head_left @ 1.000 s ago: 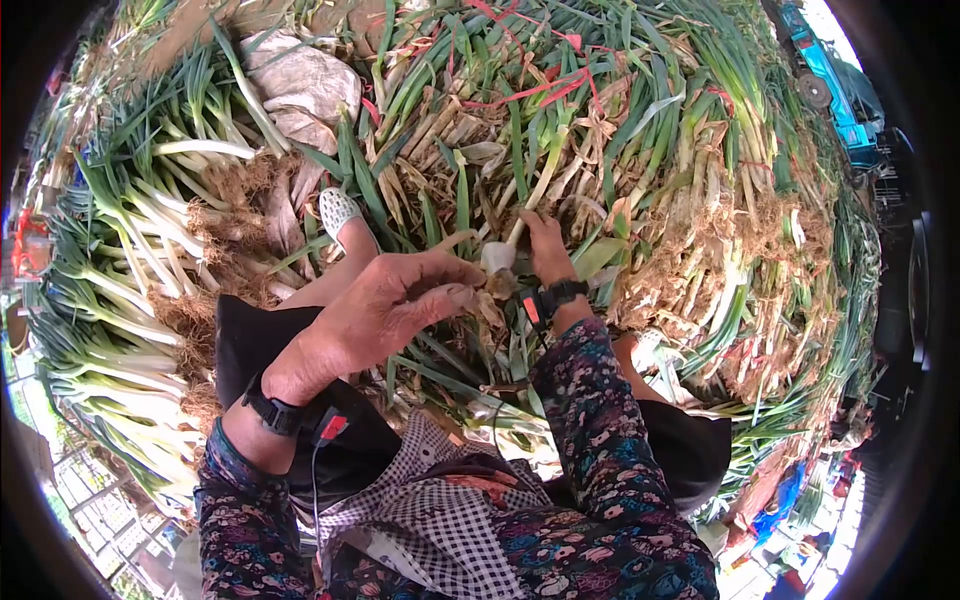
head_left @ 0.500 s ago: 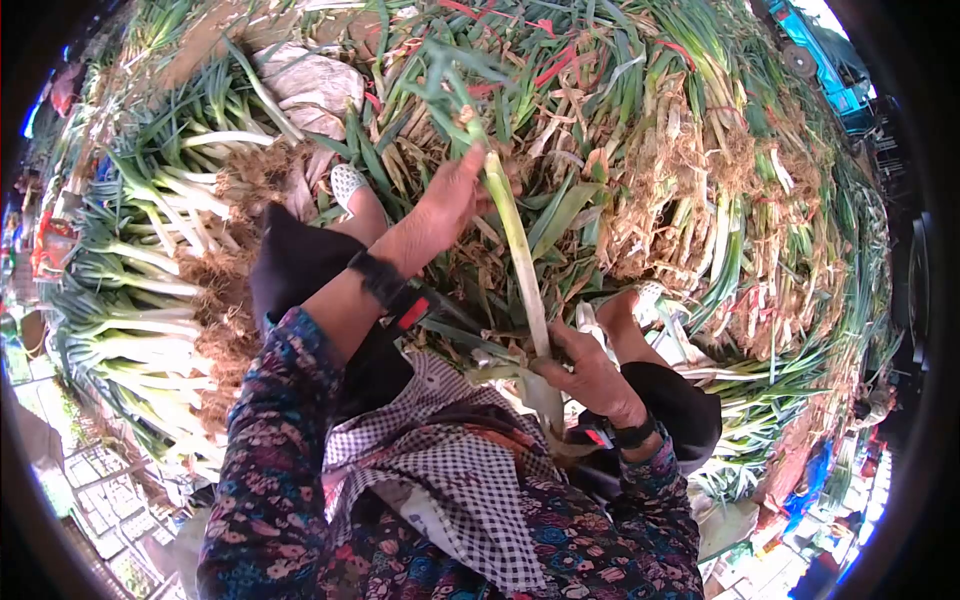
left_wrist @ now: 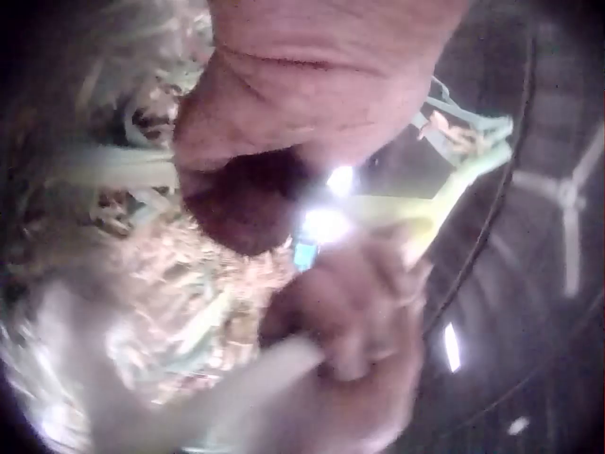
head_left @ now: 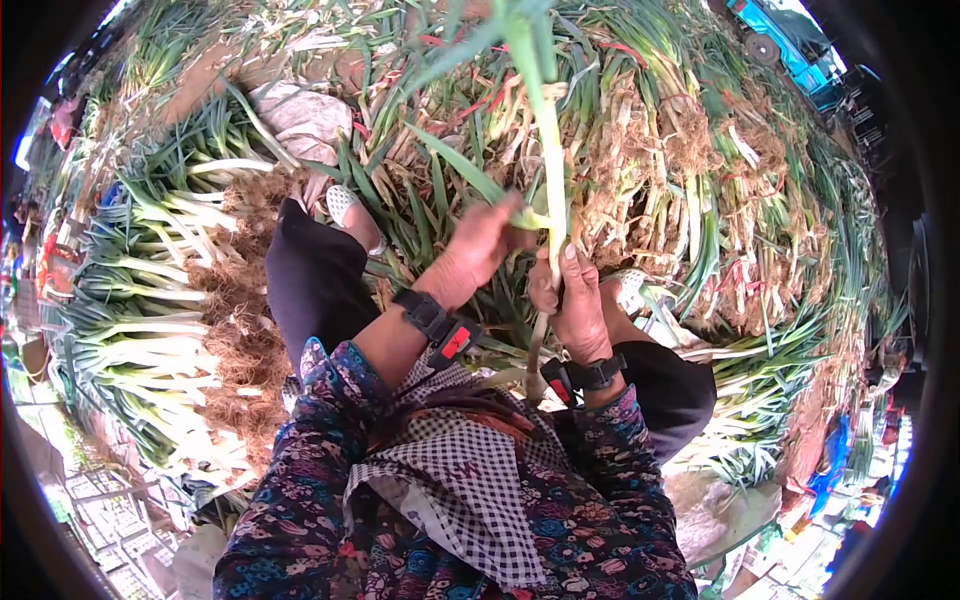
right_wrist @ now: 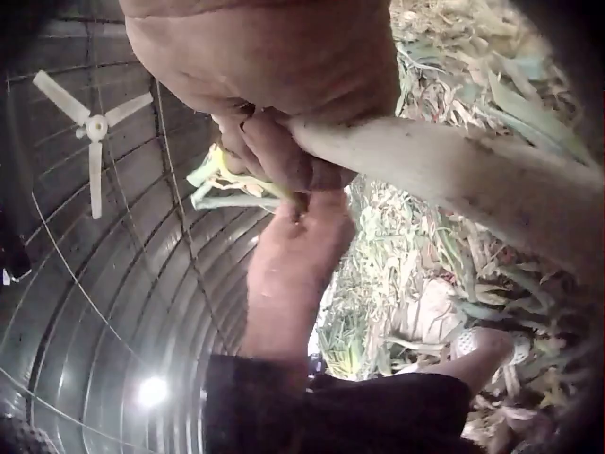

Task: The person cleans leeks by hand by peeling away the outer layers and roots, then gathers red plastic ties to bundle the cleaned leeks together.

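Note:
A long leek [head_left: 555, 165] stands nearly upright in front of the lap, its green top pointing away from the body. My right hand [head_left: 580, 310] grips its pale stalk, with the thumb lying along it. Just left of the stalk, my left hand [head_left: 480, 250], blurred, pinches a green leaf [head_left: 458, 165] that sticks out sideways from the leek. In the right wrist view the thick white stalk [right_wrist: 444, 170] runs out of the right fist toward the camera. The left wrist view shows both hands close together; the left fingertips are partly hidden.
A row of trimmed leeks [head_left: 150, 330] with brown roots lies at the left. Bundled leeks [head_left: 690, 140] are heaped at the right, and loose leaves cover the ground between the white shoes [head_left: 350, 212]. A pale sack [head_left: 300, 115] lies ahead; a blue vehicle [head_left: 785, 45] stands far right.
The right hand first reached out to the leek, then drew it lapward, and has since moved up the stalk. The left hand came down from the upper leaves, pulling a leaf aside.

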{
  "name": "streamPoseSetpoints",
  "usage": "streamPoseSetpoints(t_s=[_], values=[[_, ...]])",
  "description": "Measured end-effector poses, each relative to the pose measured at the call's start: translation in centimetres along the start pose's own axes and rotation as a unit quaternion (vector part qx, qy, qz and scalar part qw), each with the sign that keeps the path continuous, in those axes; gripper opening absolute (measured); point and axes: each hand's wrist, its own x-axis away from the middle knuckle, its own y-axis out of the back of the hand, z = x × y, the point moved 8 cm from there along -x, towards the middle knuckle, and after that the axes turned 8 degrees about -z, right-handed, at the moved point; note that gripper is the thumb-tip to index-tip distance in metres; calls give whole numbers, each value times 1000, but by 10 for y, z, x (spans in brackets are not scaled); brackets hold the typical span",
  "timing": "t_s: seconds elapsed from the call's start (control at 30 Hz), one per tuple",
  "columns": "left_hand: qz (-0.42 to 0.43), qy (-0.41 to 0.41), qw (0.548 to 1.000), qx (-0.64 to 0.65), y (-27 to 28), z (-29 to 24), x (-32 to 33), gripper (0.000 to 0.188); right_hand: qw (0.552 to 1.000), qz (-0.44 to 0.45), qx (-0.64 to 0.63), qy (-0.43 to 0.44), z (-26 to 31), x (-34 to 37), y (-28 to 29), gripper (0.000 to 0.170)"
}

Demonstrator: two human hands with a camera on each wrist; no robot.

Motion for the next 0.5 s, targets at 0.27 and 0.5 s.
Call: streamPoseSetpoints(t_s=[0.27, 0.5], values=[[25, -200, 903, -380, -3, -76, 22, 45, 991, -61, 113, 50, 2, 1, 0, 39], [90, -170, 966, -170, 3, -96, -17, 26, 697, -10, 643, 317, 20, -22, -23, 17]])
